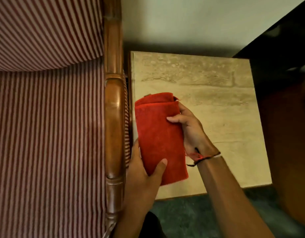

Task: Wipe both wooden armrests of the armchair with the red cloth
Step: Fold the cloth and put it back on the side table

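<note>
A folded red cloth [159,133] is held over the left part of a stone-topped side table, between both my hands. My left hand [145,176] grips its near lower edge, thumb on top. My right hand [189,127] holds its right side, thumb pressed on the cloth; a red and black thread band circles that wrist. One glossy wooden armrest [114,121] of the armchair runs from near to far just left of the cloth, apart from it. The armchair's red-and-white striped seat [48,143] fills the left of the view. The other armrest is out of view.
The beige stone-topped side table [208,100] stands right beside the armrest. A dark glossy piece of furniture [282,48] is at the far right, with a reddish-brown object [289,143] below it. Dark green floor [182,217] lies near me, a pale wall behind.
</note>
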### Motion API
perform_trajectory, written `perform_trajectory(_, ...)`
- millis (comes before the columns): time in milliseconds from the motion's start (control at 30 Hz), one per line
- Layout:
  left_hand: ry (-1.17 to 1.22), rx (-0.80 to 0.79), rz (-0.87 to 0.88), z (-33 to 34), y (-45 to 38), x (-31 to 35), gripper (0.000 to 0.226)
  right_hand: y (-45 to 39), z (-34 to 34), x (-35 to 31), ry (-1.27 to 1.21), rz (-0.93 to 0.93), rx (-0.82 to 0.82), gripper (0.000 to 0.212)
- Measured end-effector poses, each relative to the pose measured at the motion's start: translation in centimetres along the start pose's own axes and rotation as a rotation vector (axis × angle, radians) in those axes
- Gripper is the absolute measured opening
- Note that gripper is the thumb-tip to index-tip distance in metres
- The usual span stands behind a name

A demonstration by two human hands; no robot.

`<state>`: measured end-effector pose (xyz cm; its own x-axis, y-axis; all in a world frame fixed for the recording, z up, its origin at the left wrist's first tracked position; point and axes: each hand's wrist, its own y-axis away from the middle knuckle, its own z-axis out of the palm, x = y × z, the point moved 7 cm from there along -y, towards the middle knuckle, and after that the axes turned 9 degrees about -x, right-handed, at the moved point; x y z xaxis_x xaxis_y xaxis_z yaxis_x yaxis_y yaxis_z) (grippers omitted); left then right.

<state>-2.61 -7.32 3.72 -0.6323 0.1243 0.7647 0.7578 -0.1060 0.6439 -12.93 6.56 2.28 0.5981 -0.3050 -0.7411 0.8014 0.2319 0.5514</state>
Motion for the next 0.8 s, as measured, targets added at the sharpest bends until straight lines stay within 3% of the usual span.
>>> perform_trajectory(167,-0.242,0.239,-0.002,3.3,-4.5,-2.6,0.092,-4.9,-5.4,2.8,0.245,0.183,0.089,0.056)
perform_trajectory(267,-0.533,0.147,-0.06,5.4,-7.4,-5.2,0.098,-6.4,-6.8,3.9,0.594,0.227,0.042,0.06)
perform_trajectory(367,-0.991,0.066,-0.066,6.6,-8.4,-6.5,0.094,-5.1,-6.7,4.3,1.324,0.025,0.064,0.077)
perform_trajectory(433,-1.086,0.073,-0.006,6.8,-8.5,-6.0,0.084,-3.1,-5.1,5.4,1.569,-0.166,0.099,0.07)
perform_trajectory(533,-1.207,-0.01,0.091,7.5,-9.0,-6.3,0.072,-1.0,-3.7,8.6,1.631,-0.242,-0.001,0.057)
perform_trajectory(633,-1.312,-0.192,0.058,7.2,-10.0,-7.4,0.069,-1.3,-4.1,10.0,1.609,-0.154,-0.049,0.057)
perform_trajectory(800,-1.309,-0.282,0.042,6.4,-10.1,-7.0,0.077,-2.0,-4.1,10.8,1.637,0.011,-0.127,0.063)
